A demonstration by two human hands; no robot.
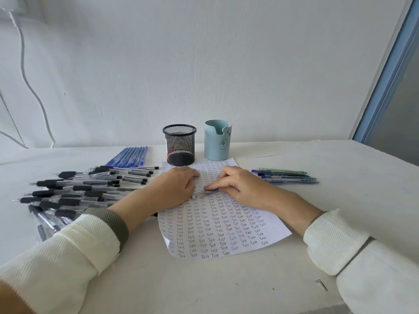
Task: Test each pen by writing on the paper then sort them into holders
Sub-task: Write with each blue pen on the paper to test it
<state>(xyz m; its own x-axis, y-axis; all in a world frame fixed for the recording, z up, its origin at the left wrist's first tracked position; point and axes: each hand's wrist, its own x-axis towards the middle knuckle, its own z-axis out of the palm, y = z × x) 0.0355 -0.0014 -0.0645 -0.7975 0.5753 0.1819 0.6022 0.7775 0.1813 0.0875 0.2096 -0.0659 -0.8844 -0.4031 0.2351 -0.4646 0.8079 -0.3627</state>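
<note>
A sheet of paper (226,232) covered with rows of the word "Test" lies in front of me. Both hands rest on its upper half. My right hand (240,186) pinches a clear pen (200,194) that lies almost flat on the paper, tip pointing left. My left hand (174,184) sits beside it with fingers curled, touching the pen's left end. A black mesh holder (179,145) and a light blue holder (217,139) stand behind the paper.
A big heap of black-grip pens (79,191) lies to the left, with a row of blue pens (130,156) behind it. Several blue and green pens (285,176) lie to the right. A wall stands close behind the table (249,279).
</note>
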